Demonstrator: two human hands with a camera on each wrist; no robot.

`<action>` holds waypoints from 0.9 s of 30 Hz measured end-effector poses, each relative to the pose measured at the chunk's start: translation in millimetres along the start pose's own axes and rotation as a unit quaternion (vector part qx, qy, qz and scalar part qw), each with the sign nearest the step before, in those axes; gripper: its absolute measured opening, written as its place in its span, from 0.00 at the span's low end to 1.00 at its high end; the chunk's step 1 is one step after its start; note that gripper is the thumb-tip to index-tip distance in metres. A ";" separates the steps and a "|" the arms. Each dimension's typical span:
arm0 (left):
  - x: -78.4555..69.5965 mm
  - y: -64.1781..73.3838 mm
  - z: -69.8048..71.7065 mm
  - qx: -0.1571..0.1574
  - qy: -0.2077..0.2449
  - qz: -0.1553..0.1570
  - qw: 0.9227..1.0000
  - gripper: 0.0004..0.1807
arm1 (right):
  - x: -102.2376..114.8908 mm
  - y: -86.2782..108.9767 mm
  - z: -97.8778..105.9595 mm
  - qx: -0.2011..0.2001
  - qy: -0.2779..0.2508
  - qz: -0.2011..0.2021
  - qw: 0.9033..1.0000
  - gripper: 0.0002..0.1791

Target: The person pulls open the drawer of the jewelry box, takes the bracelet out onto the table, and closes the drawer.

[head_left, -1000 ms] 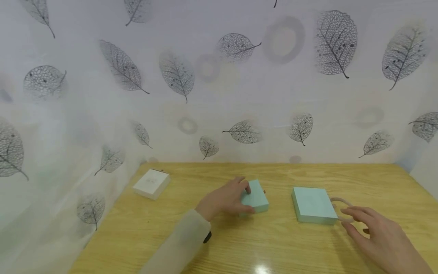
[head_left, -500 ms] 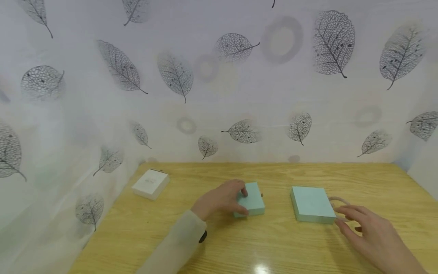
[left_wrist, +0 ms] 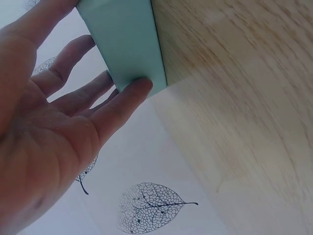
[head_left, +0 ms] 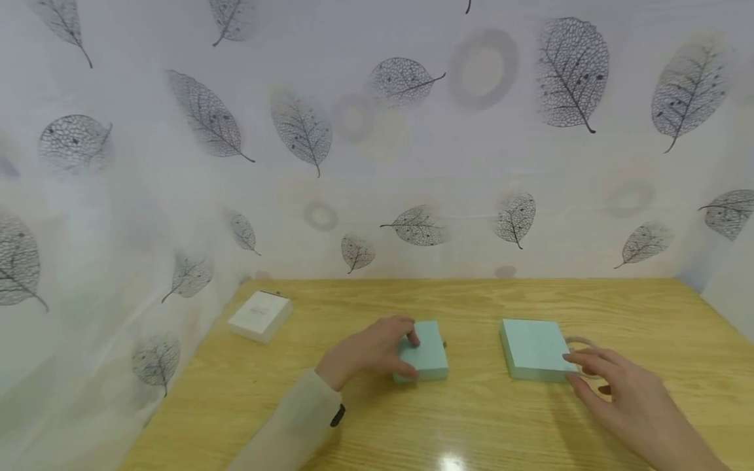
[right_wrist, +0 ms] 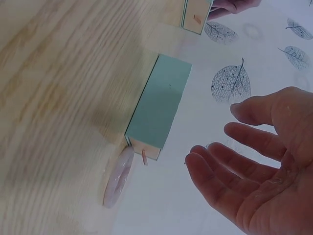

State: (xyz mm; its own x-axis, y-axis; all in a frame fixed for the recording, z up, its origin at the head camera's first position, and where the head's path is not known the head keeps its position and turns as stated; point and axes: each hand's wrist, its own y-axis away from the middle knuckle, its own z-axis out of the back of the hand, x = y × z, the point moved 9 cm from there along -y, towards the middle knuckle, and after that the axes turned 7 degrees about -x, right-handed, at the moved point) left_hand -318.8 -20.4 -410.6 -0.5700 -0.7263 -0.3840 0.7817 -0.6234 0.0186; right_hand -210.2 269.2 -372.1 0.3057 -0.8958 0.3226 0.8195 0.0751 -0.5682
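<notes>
My left hand [head_left: 368, 353] holds a small mint-green box [head_left: 429, 353] by its sides, thumb at the near side and fingers at the far one. In the left wrist view a fingertip presses the box's flat side [left_wrist: 124, 44]. My right hand [head_left: 627, 399] hovers with relaxed fingers by the right edge of a larger mint-green box [head_left: 535, 350]. The right wrist view shows that hand [right_wrist: 269, 166] apart from this box [right_wrist: 160, 103], whose end has a pale drawer front with a ribbon tab [right_wrist: 145, 157]. A pale bangle [right_wrist: 119, 178] lies against that end, partly hidden by my hand in the head view.
A white box [head_left: 260, 316] sits at the back left of the wooden table [head_left: 471, 418]. Leaf-printed cloth [head_left: 412, 163] hangs behind the table and along its sides. A dark band [head_left: 338, 415] shows at my left cuff.
My left hand has drawn the small box left and nearer, turning it slightly straighter. My right hand has shifted left to the larger box's right edge. The larger box stays about where it was.
</notes>
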 end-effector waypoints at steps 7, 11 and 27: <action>-4.6 8.7 -0.5 0.009 0.008 0.002 1.000 0.26 | 13.9 1.7 -8.8 -0.001 -0.030 0.012 0.999 0.18; -8.5 12.1 -1.1 0.010 0.007 -0.006 1.000 0.26 | 23.3 -0.3 -15.2 0.000 -0.051 0.022 0.998 0.18; -4.2 23.9 -4.7 0.010 0.012 -0.014 1.000 0.26 | 72.6 -9.0 -45.0 0.038 -0.145 0.028 0.988 0.15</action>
State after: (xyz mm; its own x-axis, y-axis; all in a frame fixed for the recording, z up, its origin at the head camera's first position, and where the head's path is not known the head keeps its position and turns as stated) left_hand -296.6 -30.9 -412.9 -0.5844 -0.7017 -0.4075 0.7607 -0.6486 0.0259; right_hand -217.2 183.8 -377.7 0.4685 -0.7268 0.5023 0.8282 0.1635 -0.5360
